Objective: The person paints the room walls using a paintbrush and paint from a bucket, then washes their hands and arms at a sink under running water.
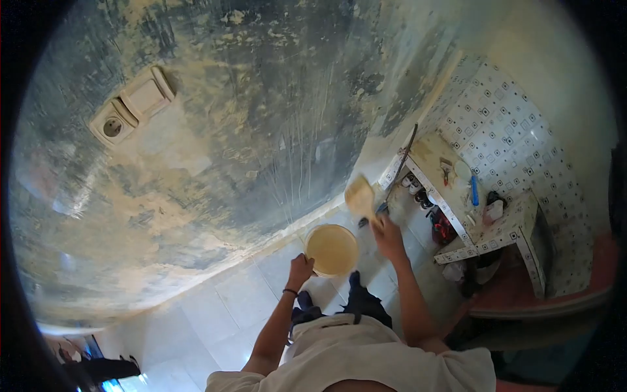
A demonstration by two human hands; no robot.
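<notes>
My left hand (300, 269) clutches the bucket (332, 226) at one side above the floor (241, 294), my right hand (388, 238) grips the brush (359, 196) nearby, and that lopsided bucket hold could cause a spill.

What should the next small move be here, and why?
Probably touch the brush to the wall: the right hand holds it, its broad end is tan like the contents of the bucket in the left hand, and the wall shows dark patches.

Seemingly a home, patchy wall (261, 130), power socket (112, 126), tiled shelves (429, 157), pale floor tiles (219, 304)
</notes>
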